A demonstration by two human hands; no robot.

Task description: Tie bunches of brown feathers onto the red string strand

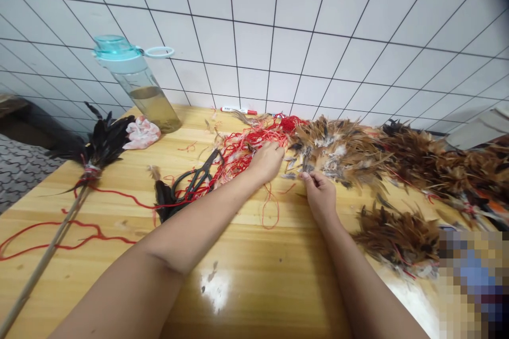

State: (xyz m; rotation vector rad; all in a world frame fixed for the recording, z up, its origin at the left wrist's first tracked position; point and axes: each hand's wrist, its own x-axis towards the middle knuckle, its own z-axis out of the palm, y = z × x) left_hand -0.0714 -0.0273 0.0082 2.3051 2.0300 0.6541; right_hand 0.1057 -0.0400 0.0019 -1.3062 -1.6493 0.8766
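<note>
Brown feather garland (342,148) runs lengthwise off to the right along the worktop (246,228), left hand (266,161) on red thread (254,140), right hand (320,196) pinching the garland's end, hands just apart.

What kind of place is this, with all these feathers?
It looks like a small workshop where feather dusters are made by hand. Brown feathers lie heaped on a wooden table, with red string, scissors and a black feather duster on a stick.

A turquoise-capped plastic bottle (139,85) of murky liquid stands on the wooden bench (278,286) beside a crumpled pink cloth (142,133), before white wall tiles (278,37).
</note>
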